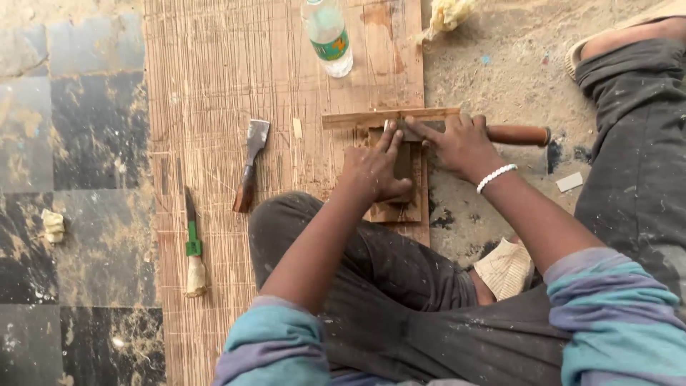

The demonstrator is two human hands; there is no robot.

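My left hand (373, 168) presses down on a small dark block (402, 166) lying on a wooden holder (394, 211), fingers pointing away from me. My right hand (457, 145) grips a chisel with a brown wooden handle (520, 135), its forefinger stretched along the metal blade (397, 127) that lies flat by the block's far end. A thin wooden strip (386, 117) lies across just beyond the blade. A white bead bracelet (495, 176) circles my right wrist.
A scored wooden board (236, 93) covers the floor. On it lie a wide chisel (251, 163), a thin blade with a green and cloth-wrapped grip (192, 246) and a clear plastic bottle (328, 36). Dark tiles (78, 179) lie left, sandy ground (500, 64) right. My knee (300, 221) is bent below the block.
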